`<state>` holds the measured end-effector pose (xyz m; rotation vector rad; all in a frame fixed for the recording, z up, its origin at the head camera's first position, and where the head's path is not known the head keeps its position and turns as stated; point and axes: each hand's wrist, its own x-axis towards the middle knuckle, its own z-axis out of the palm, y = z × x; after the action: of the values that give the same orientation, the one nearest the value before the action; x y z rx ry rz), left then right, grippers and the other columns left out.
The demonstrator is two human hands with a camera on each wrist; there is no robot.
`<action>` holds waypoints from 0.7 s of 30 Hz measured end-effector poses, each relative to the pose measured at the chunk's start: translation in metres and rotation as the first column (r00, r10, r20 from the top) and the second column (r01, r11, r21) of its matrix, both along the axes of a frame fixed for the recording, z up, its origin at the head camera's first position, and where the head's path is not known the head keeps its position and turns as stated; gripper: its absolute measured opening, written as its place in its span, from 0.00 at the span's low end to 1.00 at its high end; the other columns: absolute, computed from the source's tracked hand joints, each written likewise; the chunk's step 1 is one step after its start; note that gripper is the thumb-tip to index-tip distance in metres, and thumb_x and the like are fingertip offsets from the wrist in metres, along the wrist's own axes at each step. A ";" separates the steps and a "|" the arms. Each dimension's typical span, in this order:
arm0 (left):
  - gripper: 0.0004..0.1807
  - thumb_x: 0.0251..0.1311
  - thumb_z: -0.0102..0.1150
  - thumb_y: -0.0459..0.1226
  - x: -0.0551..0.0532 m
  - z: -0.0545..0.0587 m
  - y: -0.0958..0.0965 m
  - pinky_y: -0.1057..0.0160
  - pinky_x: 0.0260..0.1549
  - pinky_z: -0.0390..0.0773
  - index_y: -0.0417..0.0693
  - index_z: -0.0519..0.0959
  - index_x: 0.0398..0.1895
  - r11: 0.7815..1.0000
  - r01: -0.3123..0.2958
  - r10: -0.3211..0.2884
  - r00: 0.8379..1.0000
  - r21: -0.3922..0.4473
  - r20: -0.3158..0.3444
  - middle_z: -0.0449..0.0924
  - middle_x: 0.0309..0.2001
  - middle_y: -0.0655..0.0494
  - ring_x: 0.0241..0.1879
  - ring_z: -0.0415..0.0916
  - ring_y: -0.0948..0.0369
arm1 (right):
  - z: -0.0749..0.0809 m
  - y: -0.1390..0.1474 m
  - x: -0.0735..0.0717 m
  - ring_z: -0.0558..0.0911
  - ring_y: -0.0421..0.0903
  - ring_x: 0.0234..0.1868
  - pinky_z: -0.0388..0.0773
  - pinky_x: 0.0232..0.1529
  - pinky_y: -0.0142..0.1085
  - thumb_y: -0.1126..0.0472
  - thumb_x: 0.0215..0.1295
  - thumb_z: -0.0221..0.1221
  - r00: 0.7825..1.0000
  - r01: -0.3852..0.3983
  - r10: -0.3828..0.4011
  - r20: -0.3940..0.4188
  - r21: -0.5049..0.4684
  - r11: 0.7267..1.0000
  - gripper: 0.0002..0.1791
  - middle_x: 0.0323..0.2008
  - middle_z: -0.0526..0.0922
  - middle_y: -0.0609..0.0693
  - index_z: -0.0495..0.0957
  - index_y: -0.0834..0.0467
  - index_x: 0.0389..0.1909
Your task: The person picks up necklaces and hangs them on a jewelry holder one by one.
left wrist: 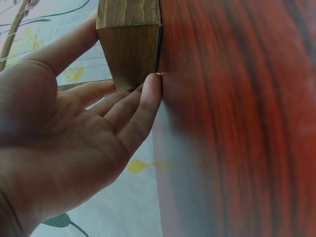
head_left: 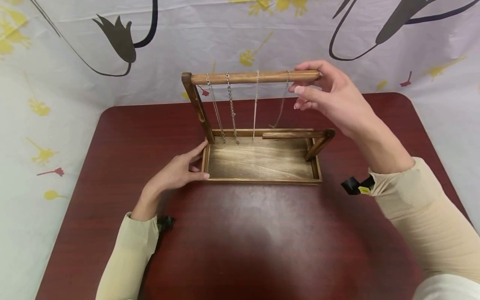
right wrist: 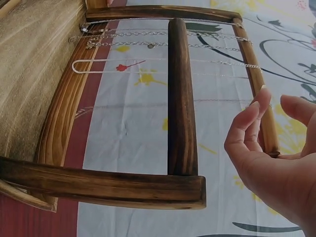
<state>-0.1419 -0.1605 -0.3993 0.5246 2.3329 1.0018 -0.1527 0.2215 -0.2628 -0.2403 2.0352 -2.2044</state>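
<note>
A wooden jewelry stand (head_left: 262,180) has a tray base, a tall post at the left and a high bar (head_left: 271,76). Several chain necklaces hang from that bar, including a thin silver necklace (head_left: 256,96) and a chunkier chain (head_left: 230,93). At the tray's left end, my left hand (head_left: 176,170) holds the short side, thumb at the front corner and fingers toward the back. My right hand (head_left: 337,98) is around the high bar's free end, fingers loosely bent, beside the rightmost necklace (head_left: 283,102). Whether its fingertips touch that chain is unclear.
A lower bar (head_left: 288,135) on a short post (head_left: 318,146) carries no necklace. The stand sits on a dark red table (head_left: 240,233) with rounded back corners. Behind it hangs a white cloth (head_left: 210,37) printed with flowers.
</note>
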 end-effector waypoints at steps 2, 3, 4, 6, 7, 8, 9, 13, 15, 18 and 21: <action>0.54 0.60 0.70 0.42 0.000 0.000 0.000 0.50 0.53 0.77 0.65 0.44 0.81 1.000 0.000 0.000 1.000 -0.001 -0.004 0.62 0.72 0.44 0.47 0.83 0.55 | 0.000 0.001 0.002 0.83 0.50 0.32 0.81 0.42 0.35 0.68 0.66 0.63 1.000 0.002 -0.002 -0.001 0.009 1.000 0.24 0.45 0.81 0.61 0.70 0.59 0.62; 0.54 0.60 0.70 0.42 0.000 0.001 0.000 0.50 0.53 0.77 0.65 0.44 0.81 1.000 0.000 0.000 1.000 -0.001 -0.004 0.62 0.72 0.44 0.47 0.83 0.55 | 0.000 0.001 0.002 0.83 0.50 0.33 0.81 0.42 0.35 0.67 0.66 0.63 1.000 0.003 -0.003 0.000 0.010 1.000 0.24 0.45 0.82 0.61 0.71 0.59 0.62; 0.54 0.60 0.70 0.42 0.000 0.001 0.000 0.51 0.52 0.78 0.65 0.44 0.81 1.000 0.000 0.000 1.000 -0.004 -0.005 0.62 0.72 0.44 0.47 0.83 0.55 | 0.000 0.002 0.003 0.83 0.50 0.33 0.81 0.41 0.34 0.67 0.66 0.63 1.000 0.004 -0.004 0.001 0.011 1.000 0.24 0.45 0.81 0.61 0.71 0.59 0.62; 0.53 0.60 0.70 0.42 0.000 0.001 -0.001 0.51 0.52 0.78 0.65 0.44 0.81 1.000 0.002 -0.002 1.000 -0.011 -0.010 0.63 0.72 0.44 0.47 0.83 0.55 | -0.001 0.003 0.004 0.83 0.50 0.34 0.81 0.41 0.34 0.68 0.66 0.63 1.000 0.007 -0.007 0.000 0.015 1.000 0.24 0.45 0.81 0.60 0.70 0.58 0.62; 0.53 0.60 0.70 0.43 0.000 0.001 0.000 0.51 0.52 0.78 0.65 0.44 0.81 1.000 0.003 -0.003 1.000 -0.015 -0.011 0.63 0.72 0.44 0.47 0.83 0.55 | -0.001 0.003 0.005 0.83 0.50 0.34 0.81 0.41 0.33 0.68 0.66 0.63 1.000 0.009 -0.009 -0.002 0.018 1.000 0.24 0.45 0.81 0.60 0.70 0.58 0.62; 0.53 0.60 0.70 0.43 0.000 0.001 0.000 0.51 0.52 0.78 0.65 0.44 0.81 1.000 0.004 -0.004 1.000 -0.024 -0.017 0.63 0.72 0.44 0.47 0.83 0.55 | -0.001 0.004 0.005 0.83 0.50 0.34 0.80 0.40 0.33 0.68 0.66 0.63 1.000 0.011 -0.011 -0.003 0.018 1.000 0.24 0.45 0.81 0.60 0.70 0.58 0.62; 0.53 0.60 0.70 0.43 0.000 0.001 0.001 0.51 0.52 0.78 0.64 0.44 0.81 0.999 0.005 -0.006 1.000 -0.033 -0.021 0.63 0.72 0.43 0.47 0.83 0.55 | -0.001 0.005 0.005 0.83 0.50 0.34 0.81 0.40 0.33 0.68 0.66 0.63 1.000 0.011 -0.011 -0.004 0.019 1.000 0.24 0.44 0.81 0.60 0.70 0.58 0.62; 0.53 0.60 0.70 0.45 0.001 0.004 0.002 0.50 0.51 0.78 0.64 0.45 0.81 0.997 0.001 -0.004 0.999 -0.078 -0.049 0.61 0.73 0.43 0.49 0.81 0.54 | -0.002 0.009 0.006 0.83 0.50 0.34 0.81 0.39 0.33 0.68 0.67 0.62 1.000 0.010 -0.010 -0.004 0.034 0.999 0.25 0.43 0.82 0.60 0.68 0.57 0.63; 0.52 0.60 0.70 0.45 0.002 0.005 0.002 0.49 0.51 0.78 0.62 0.46 0.81 0.996 0.002 -0.007 0.998 -0.089 -0.056 0.60 0.74 0.43 0.50 0.81 0.52 | -0.003 0.012 0.007 0.83 0.50 0.34 0.80 0.39 0.33 0.67 0.67 0.62 1.000 0.013 -0.013 0.000 0.050 0.999 0.26 0.43 0.82 0.59 0.67 0.57 0.64; 0.50 0.61 0.69 0.45 0.004 0.005 0.003 0.49 0.53 0.78 0.60 0.48 0.81 0.994 0.006 -0.015 0.997 -0.105 -0.078 0.59 0.74 0.44 0.54 0.79 0.51 | -0.005 0.017 0.010 0.84 0.49 0.35 0.80 0.39 0.33 0.66 0.67 0.62 1.000 0.022 -0.022 0.006 0.078 0.997 0.27 0.42 0.83 0.58 0.65 0.57 0.65; 0.49 0.61 0.69 0.45 0.005 0.006 0.004 0.48 0.57 0.75 0.58 0.50 0.80 0.993 0.011 -0.024 0.994 -0.116 -0.109 0.60 0.74 0.46 0.60 0.75 0.50 | -0.007 0.023 0.014 0.84 0.49 0.35 0.80 0.39 0.32 0.65 0.67 0.62 1.000 0.025 -0.026 0.005 0.099 0.995 0.28 0.42 0.84 0.57 0.64 0.57 0.65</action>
<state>-0.1364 -0.1562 -0.3934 0.5670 2.4622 0.8432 -0.1389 0.2444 -0.2695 -0.1973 2.1487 -2.1076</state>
